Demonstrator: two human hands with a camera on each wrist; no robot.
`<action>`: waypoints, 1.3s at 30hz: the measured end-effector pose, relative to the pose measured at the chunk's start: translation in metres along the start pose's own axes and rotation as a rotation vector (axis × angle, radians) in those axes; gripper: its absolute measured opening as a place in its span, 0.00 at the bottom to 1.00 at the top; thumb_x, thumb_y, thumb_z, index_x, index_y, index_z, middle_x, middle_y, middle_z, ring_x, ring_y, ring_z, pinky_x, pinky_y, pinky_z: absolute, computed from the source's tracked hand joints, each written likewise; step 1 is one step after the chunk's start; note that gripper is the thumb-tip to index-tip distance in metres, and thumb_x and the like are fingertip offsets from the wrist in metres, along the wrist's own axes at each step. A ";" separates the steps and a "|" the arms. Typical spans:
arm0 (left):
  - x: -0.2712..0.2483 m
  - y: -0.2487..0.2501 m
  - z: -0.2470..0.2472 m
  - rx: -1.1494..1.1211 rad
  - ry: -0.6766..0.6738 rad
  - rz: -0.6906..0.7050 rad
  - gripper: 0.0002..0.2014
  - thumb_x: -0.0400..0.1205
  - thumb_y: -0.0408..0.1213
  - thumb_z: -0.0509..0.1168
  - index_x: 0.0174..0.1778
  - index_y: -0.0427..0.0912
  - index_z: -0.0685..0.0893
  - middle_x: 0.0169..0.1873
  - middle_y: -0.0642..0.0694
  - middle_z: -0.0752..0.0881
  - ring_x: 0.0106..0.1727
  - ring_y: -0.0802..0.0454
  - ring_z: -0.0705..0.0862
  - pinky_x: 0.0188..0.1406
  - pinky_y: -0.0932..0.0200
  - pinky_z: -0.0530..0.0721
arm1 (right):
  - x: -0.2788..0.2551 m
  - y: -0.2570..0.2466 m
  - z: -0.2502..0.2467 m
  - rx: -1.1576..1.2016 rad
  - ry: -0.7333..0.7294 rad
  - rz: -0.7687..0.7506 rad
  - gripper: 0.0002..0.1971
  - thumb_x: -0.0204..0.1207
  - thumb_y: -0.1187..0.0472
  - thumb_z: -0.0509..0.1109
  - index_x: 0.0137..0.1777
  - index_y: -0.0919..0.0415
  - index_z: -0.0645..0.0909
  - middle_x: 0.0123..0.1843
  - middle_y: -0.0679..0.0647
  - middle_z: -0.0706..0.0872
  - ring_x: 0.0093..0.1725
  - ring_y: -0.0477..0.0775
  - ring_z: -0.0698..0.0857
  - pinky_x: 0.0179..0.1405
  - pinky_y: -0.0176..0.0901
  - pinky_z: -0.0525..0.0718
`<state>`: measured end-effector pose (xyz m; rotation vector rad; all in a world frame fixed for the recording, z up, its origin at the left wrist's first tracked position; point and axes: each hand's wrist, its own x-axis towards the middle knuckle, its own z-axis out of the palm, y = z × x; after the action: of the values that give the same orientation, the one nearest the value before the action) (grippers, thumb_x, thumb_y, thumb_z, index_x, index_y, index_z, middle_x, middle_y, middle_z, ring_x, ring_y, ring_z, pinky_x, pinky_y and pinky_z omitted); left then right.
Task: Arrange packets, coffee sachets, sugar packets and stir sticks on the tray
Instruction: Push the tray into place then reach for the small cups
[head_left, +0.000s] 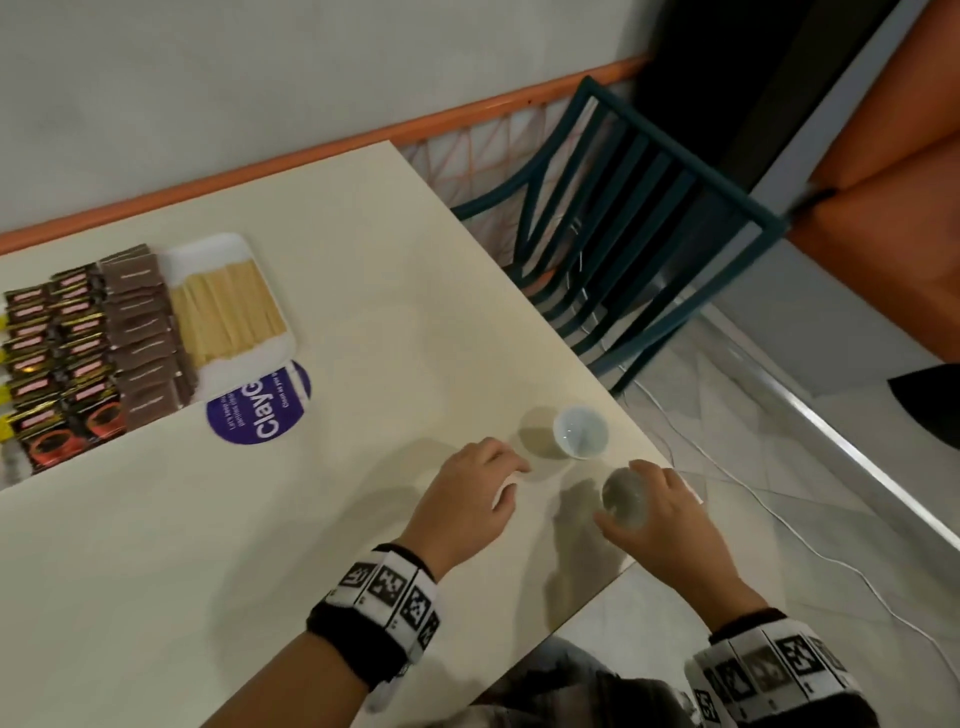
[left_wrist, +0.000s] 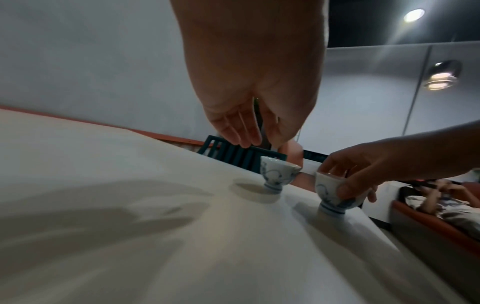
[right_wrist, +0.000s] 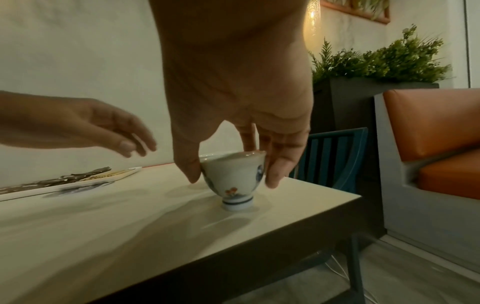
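Note:
A white tray (head_left: 228, 249) at the table's far left holds rows of dark coffee sachets (head_left: 52, 364), brown packets (head_left: 143, 332) and pale stir sticks (head_left: 226, 312). Near the table's right edge stand two small blue-patterned white cups. My right hand (head_left: 660, 519) grips the nearer cup (head_left: 623, 499) from above, thumb and fingers round its rim (right_wrist: 233, 189), and its foot rests on the table. My left hand (head_left: 478, 488) hovers with relaxed fingers (left_wrist: 249, 131), holding nothing, just left of the farther cup (head_left: 580, 432).
A round purple sticker (head_left: 260, 410) lies in front of the tray. A teal slatted chair (head_left: 623, 234) stands past the table's right edge, with cables on the floor beside it. An orange seat (right_wrist: 441, 164) and a planter (right_wrist: 376, 61) are further right.

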<state>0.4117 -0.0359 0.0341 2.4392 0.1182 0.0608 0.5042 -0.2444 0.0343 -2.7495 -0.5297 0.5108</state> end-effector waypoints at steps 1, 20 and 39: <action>0.009 0.008 0.002 0.018 -0.016 0.007 0.16 0.79 0.36 0.61 0.63 0.45 0.80 0.60 0.47 0.78 0.60 0.51 0.77 0.63 0.60 0.72 | 0.000 0.001 -0.001 0.023 -0.021 -0.014 0.28 0.65 0.41 0.72 0.63 0.49 0.73 0.62 0.49 0.78 0.56 0.50 0.76 0.48 0.38 0.76; 0.090 0.034 0.032 0.091 -0.166 -0.161 0.30 0.78 0.43 0.67 0.76 0.48 0.64 0.71 0.47 0.67 0.67 0.47 0.73 0.63 0.55 0.78 | 0.050 0.013 -0.060 0.050 -0.172 -0.229 0.37 0.68 0.41 0.73 0.74 0.47 0.62 0.71 0.46 0.71 0.58 0.42 0.71 0.54 0.28 0.72; 0.049 -0.119 -0.129 -0.173 0.581 -0.760 0.38 0.69 0.37 0.77 0.73 0.41 0.66 0.66 0.39 0.74 0.66 0.45 0.74 0.57 0.65 0.67 | 0.231 -0.248 -0.050 0.109 -0.276 -0.694 0.39 0.66 0.55 0.79 0.74 0.61 0.63 0.70 0.58 0.69 0.65 0.56 0.74 0.55 0.36 0.70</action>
<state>0.4430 0.1422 0.0569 1.9896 1.2189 0.4132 0.6503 0.0586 0.0990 -2.1930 -1.3951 0.7001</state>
